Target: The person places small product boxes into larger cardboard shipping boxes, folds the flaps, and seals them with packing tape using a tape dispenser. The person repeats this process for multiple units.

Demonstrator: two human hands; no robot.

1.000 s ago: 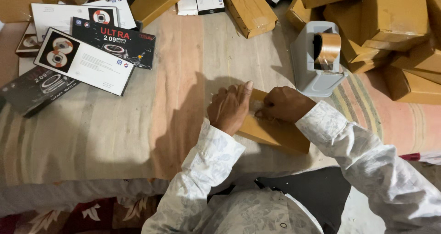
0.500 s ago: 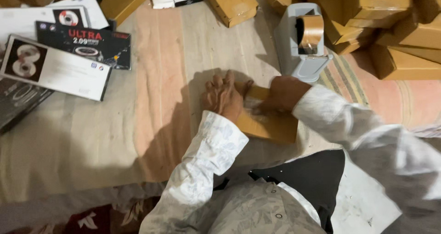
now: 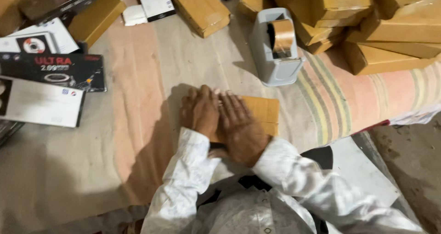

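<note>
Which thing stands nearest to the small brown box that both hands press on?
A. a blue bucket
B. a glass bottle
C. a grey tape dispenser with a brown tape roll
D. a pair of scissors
C: the grey tape dispenser stands just beyond the small brown box, on which the left hand and the right hand lie flat; no scissors, bottle or bucket is seen.

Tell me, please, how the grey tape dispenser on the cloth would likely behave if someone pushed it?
The grey tape dispenser has a broad, blocky base, so it would probably slide rather than tip. It sits on striped cloth, which would likely drag or bunch under it. Such a chunky body may be heavy for its size.
</note>
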